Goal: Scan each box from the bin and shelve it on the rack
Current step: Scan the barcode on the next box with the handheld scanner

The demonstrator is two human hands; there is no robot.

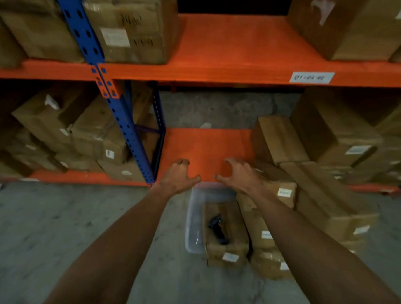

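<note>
Both hands were out over the bare orange lower shelf (201,149), holding nothing: left hand (176,177) with fingers loosely curled, right hand (240,175) with fingers spread. The clear bin (194,222) lay at 6 o'clock from them on the floor, its boxes' long axes running 12 to 6. A black scanner (218,228) rested on the left box (225,242). The right hand seemed nearer. Stacked cartons (322,204) crowded 3 o'clock.

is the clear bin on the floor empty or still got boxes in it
Not empty: the clear bin holds a cardboard box, with a black scanner on top.
</note>
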